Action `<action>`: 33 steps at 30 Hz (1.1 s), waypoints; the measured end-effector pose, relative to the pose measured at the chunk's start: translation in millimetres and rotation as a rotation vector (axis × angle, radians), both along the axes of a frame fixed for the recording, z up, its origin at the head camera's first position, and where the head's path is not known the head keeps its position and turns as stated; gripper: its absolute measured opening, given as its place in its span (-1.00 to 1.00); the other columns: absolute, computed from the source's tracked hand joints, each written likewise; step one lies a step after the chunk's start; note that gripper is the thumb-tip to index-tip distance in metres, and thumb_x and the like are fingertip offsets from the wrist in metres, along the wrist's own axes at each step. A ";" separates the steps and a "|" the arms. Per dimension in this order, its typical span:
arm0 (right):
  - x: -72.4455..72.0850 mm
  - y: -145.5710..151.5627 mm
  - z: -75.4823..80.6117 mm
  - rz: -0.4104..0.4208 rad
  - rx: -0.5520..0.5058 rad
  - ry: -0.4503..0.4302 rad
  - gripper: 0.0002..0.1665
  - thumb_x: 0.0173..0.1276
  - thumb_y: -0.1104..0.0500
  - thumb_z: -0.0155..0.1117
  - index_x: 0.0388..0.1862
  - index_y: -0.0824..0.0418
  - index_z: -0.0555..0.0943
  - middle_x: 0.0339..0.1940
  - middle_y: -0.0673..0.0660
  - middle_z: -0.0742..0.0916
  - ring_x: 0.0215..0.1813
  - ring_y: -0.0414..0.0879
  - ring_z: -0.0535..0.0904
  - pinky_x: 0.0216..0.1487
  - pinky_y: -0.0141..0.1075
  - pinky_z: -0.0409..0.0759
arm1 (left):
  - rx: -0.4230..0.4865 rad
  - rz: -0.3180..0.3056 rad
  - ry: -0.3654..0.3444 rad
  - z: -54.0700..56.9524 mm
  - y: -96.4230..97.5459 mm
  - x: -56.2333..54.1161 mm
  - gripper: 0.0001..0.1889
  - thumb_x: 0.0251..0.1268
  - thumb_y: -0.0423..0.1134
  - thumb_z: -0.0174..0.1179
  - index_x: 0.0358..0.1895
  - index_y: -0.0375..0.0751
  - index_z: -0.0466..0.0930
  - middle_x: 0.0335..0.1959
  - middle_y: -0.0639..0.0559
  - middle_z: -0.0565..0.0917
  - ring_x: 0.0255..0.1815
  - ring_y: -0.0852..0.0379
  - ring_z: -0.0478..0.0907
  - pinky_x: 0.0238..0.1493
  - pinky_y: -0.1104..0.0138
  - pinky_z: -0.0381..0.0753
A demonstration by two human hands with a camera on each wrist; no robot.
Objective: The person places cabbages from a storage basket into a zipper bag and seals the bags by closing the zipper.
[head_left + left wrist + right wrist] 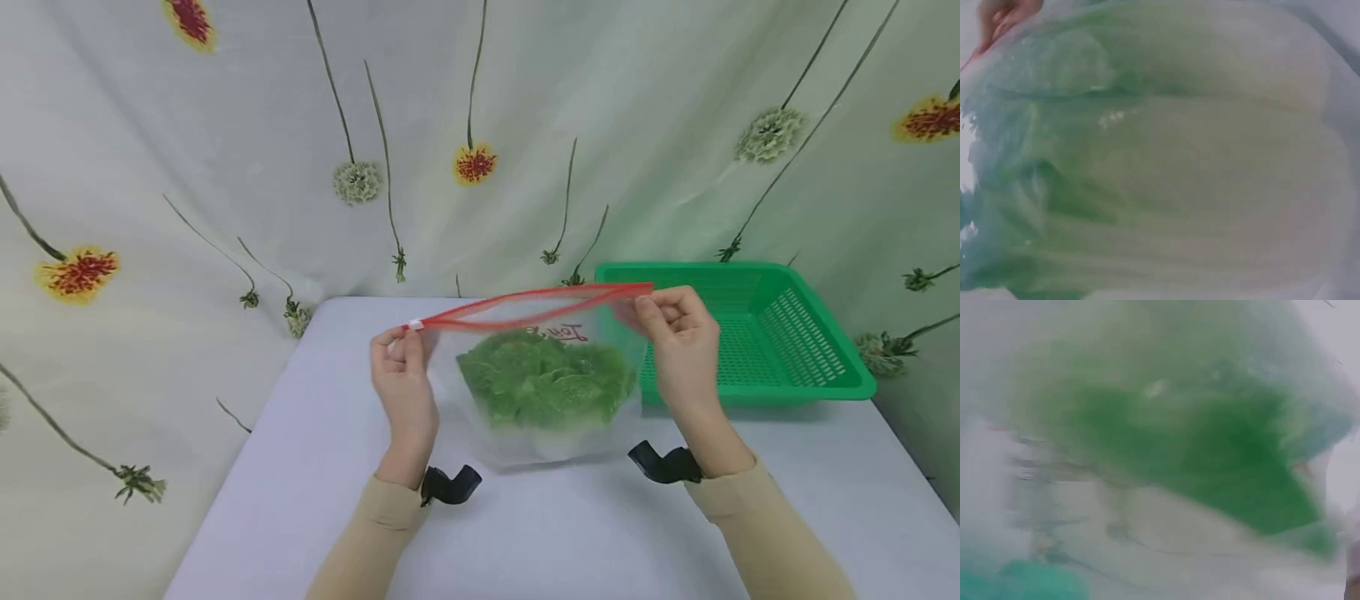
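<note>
A clear zip bag with red edging hangs between both hands in the head view, its two red strips parted along the top. Inside it lies a head of napa cabbage, with green leaves toward the mouth and pale stalks below. My left hand pinches the bag's left top corner, right by the white slider. At the opposite corner, my right hand pinches the red edge between thumb and fingers. Pale cabbage stalks fill the left wrist view; the right wrist view is blurred.
Behind the right hand, a green plastic basket stands at the back right of the white table. A flower-printed cloth hangs behind the table. Black wrist mounts sit at both cuffs.
</note>
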State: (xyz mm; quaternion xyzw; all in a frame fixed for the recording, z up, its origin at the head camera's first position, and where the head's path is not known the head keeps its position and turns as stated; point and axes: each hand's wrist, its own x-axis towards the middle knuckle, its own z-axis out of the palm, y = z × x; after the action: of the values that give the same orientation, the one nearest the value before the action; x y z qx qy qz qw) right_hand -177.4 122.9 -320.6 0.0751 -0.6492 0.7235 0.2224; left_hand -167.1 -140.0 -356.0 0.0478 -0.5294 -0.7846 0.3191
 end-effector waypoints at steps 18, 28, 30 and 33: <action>-7.4 8.7 -23.1 0.038 -0.103 -0.138 -0.93 0.44 0.25 0.21 -0.27 0.20 0.52 -0.43 -0.15 0.77 -0.25 -0.32 0.75 -0.04 -0.45 0.68 | -0.081 -0.106 -0.047 -10.0 -7.0 -2.8 -0.94 0.51 -0.39 0.00 -0.07 -0.21 0.40 -0.36 0.20 0.74 -0.24 0.27 0.74 0.09 0.37 0.65; -10.7 20.0 -39.6 0.051 -0.144 -0.201 -0.89 0.46 0.20 0.20 -0.22 0.23 0.48 -0.41 -0.10 0.79 -0.29 -0.28 0.76 -0.08 -0.44 0.69 | -0.090 -0.139 -0.041 -14.9 1.7 -4.3 -0.93 0.50 -0.33 0.05 -0.20 -0.25 0.43 -0.40 0.26 0.77 -0.27 0.29 0.75 0.08 0.37 0.65; -10.4 21.4 -38.6 0.077 -0.159 -0.200 -0.86 0.45 0.19 0.21 -0.21 0.25 0.47 -0.39 -0.08 0.80 -0.27 -0.26 0.76 -0.06 -0.43 0.69 | -0.080 -0.154 -0.036 -14.7 3.4 -4.1 -0.94 0.51 -0.35 0.03 -0.22 -0.21 0.42 -0.40 0.26 0.77 -0.27 0.29 0.75 0.10 0.36 0.65; -10.1 21.8 -35.8 0.091 -0.147 -0.200 -0.82 0.44 0.15 0.23 -0.20 0.24 0.47 -0.38 -0.09 0.80 -0.26 -0.26 0.76 -0.07 -0.45 0.69 | -0.058 -0.167 -0.033 -14.1 5.8 -2.7 -0.93 0.52 -0.37 0.00 -0.21 -0.17 0.41 -0.39 0.24 0.75 -0.26 0.29 0.74 0.11 0.33 0.65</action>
State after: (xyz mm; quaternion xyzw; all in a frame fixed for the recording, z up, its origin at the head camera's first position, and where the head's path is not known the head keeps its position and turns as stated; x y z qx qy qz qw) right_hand -187.5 144.6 -356.4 0.0155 -0.6093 0.7823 0.1284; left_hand -169.9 -134.2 -370.1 0.0070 -0.5592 -0.7920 0.2449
